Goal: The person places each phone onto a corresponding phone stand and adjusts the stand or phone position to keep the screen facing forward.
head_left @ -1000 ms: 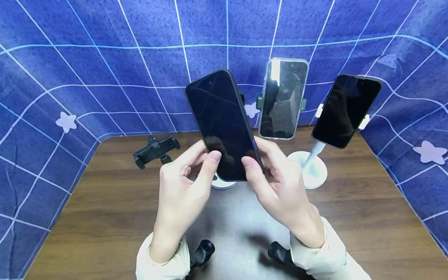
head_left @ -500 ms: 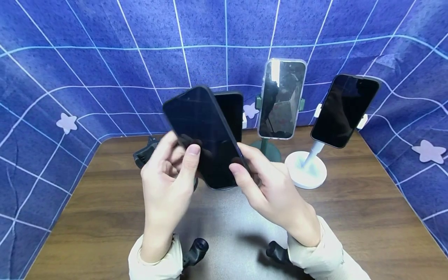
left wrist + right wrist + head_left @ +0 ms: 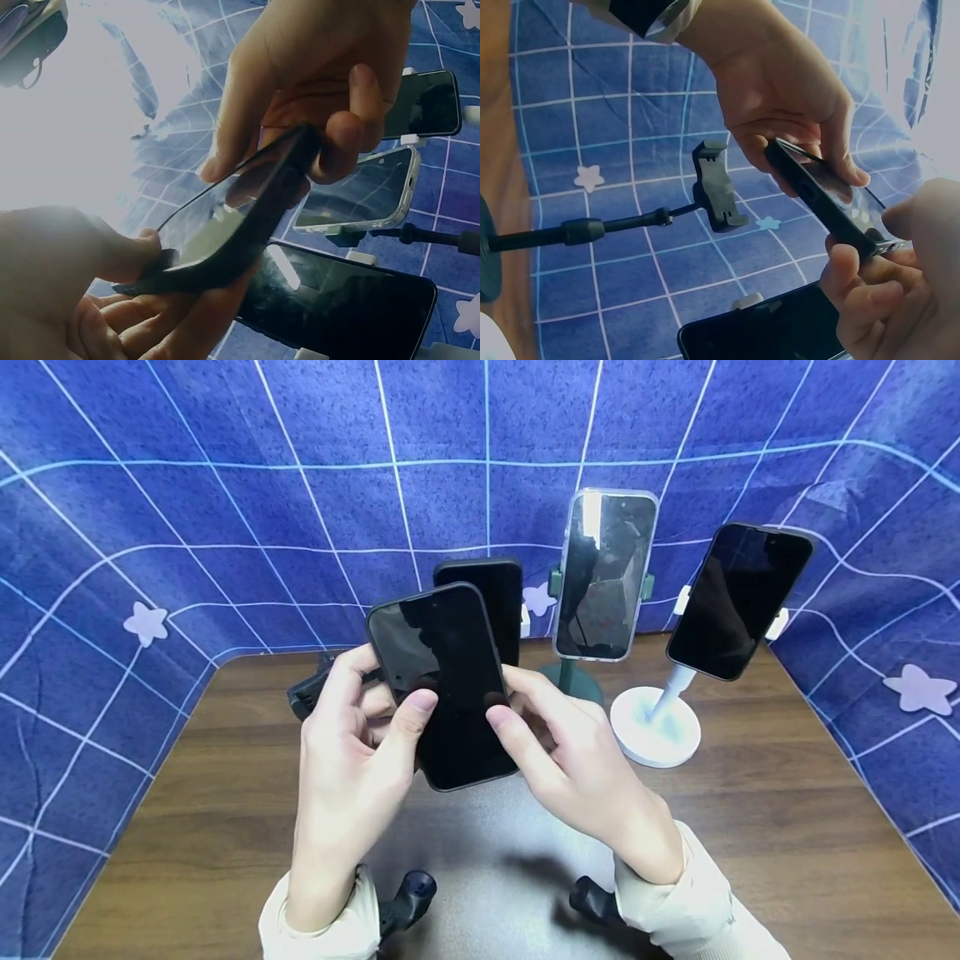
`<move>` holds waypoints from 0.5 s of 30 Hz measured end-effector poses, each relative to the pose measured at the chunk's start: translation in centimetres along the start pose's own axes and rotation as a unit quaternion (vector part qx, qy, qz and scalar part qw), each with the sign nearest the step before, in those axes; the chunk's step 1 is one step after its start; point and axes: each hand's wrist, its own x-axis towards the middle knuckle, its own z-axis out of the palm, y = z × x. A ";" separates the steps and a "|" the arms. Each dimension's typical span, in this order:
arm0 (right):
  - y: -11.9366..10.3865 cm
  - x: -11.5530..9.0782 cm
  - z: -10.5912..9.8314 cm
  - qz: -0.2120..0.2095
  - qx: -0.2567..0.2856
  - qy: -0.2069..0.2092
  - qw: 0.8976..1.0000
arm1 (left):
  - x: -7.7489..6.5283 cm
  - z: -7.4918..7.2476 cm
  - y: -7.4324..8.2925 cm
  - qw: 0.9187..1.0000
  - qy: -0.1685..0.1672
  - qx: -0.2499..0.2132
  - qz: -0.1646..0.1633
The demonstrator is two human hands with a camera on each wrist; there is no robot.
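Note:
A black smartphone [image 3: 457, 693] is held between both hands, screen up and slightly tilted. My left hand [image 3: 352, 760] grips its left edge, thumb on the screen and fingers behind. On the right edge, my right hand [image 3: 585, 752] pinches it with thumb on the front and fingers underneath. In the left wrist view the phone's dark side [image 3: 255, 232] shows edge-on between the hands. Left of the phone, a black phone holder [image 3: 718, 187] stands with its clamp bare in the right wrist view; my left hand partly covers it in the head view.
Behind the held phone, another black phone [image 3: 495, 585] sits on a white-clamped stand. To its right are a clear-cased phone [image 3: 607, 577] on a green stand and a black phone [image 3: 738, 602] on a white stand [image 3: 656, 731]. A blue gridded cloth [image 3: 300, 527] surrounds the wooden table [image 3: 225, 827].
Both hands have brought the phone down and to the left, changing its tilt. The mounted phone behind it has come into view.

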 end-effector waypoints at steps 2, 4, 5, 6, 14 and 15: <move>0.0 0.0 0.0 0.022 0.015 -0.011 1.000 | 0.0 0.0 0.0 1.000 -0.003 0.010 -0.001; 0.1 0.0 0.0 0.045 0.037 -0.029 0.998 | 0.1 -0.1 0.1 1.000 0.000 0.017 -0.003; 0.1 0.0 0.0 0.056 0.047 -0.039 0.997 | 0.1 -0.1 0.1 1.000 0.005 0.023 -0.002; 0.1 0.0 0.1 0.068 0.058 -0.049 0.995 | 0.1 -0.2 0.0 1.000 0.010 0.029 -0.002; 0.1 -0.4 1.3 0.140 0.112 -0.093 0.979 | 0.0 -0.5 0.1 0.997 0.034 0.064 0.003; 0.1 -0.5 1.5 0.148 0.114 -0.097 0.978 | 0.0 -0.5 0.0 0.997 0.035 0.066 0.004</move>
